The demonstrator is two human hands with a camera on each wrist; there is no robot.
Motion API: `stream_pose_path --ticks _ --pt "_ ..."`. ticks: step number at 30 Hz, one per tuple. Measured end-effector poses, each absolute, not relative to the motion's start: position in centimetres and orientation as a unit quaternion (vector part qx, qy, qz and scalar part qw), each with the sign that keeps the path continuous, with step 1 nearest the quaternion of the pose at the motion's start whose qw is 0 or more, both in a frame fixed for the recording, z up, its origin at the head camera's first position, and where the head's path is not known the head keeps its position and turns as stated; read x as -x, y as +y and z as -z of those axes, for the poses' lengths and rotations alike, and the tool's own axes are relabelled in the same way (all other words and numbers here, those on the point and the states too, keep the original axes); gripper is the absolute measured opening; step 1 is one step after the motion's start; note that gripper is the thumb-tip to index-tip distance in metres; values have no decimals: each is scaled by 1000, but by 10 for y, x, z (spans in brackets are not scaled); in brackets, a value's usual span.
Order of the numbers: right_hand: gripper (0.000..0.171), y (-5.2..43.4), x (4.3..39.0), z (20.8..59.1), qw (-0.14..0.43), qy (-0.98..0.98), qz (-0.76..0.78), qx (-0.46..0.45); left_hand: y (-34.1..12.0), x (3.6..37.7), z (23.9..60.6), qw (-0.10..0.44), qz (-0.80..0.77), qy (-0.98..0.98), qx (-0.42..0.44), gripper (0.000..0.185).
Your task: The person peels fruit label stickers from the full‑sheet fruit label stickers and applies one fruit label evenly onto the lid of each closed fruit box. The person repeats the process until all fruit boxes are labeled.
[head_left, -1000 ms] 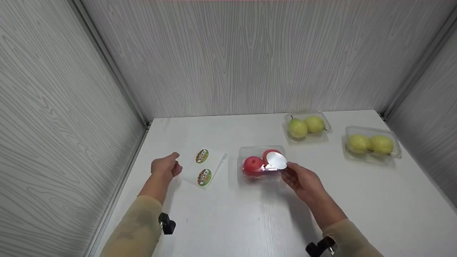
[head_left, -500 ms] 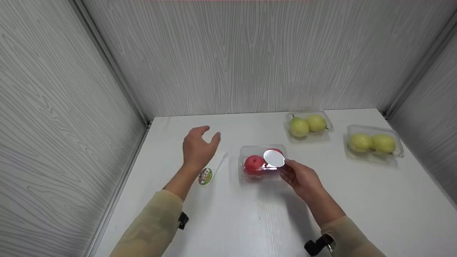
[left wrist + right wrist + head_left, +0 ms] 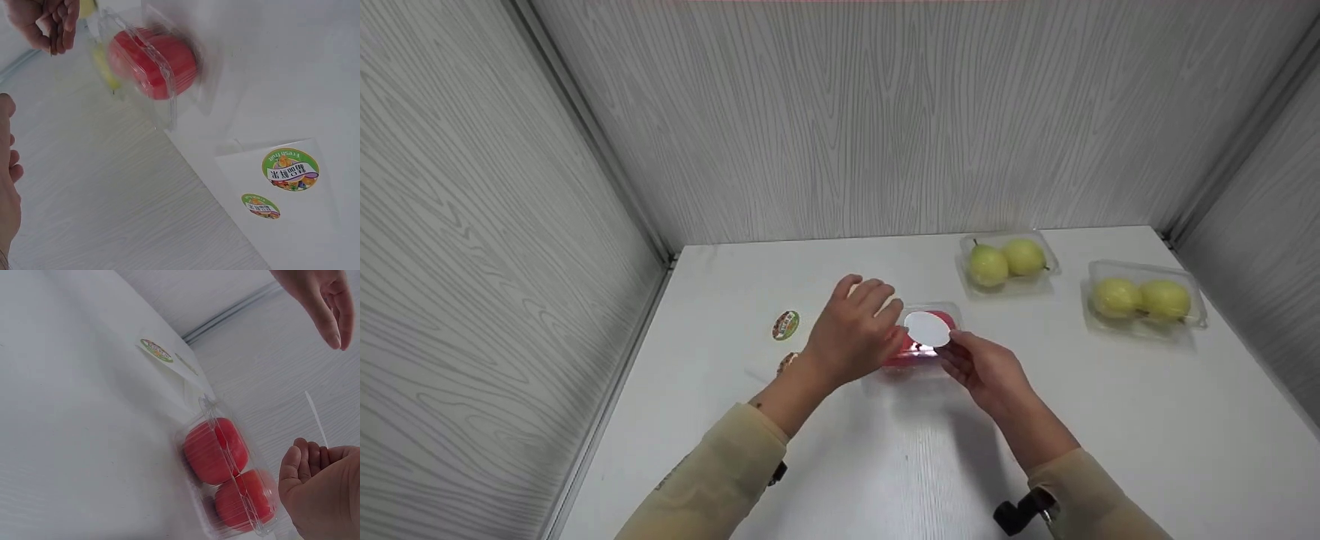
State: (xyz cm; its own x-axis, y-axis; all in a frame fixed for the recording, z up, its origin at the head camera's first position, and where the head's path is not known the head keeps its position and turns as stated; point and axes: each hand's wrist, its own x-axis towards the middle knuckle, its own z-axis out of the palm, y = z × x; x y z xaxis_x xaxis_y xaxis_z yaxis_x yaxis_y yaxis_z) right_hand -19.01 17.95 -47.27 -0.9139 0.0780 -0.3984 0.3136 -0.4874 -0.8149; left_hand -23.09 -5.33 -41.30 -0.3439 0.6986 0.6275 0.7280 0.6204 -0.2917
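Right hand [image 3: 986, 371] pinching a white oval sticker [image 3: 927, 328], blank side up, over the clear box of red apples [image 3: 919, 346] at table [image 3: 885, 465] centre. Box's long axis running 9 to 3 o'clock. Left hand [image 3: 851, 334] hovering at box's 9 o'clock end, fingers loosely apart, holding nothing.

Your white bench [image 3: 840, 465] carries a clear box of red apples [image 3: 228, 475] at its middle, two clear boxes of pears [image 3: 1009, 262] [image 3: 1144, 301] toward the back right, and a sticker sheet [image 3: 281, 191] on the left.
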Motion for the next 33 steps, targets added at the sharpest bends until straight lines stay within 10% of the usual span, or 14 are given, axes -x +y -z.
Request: stream_pose_path --ticks 33 --pt "14 157 192 469 68 516 831 -198 -35 224 439 361 -154 -755 525 17"
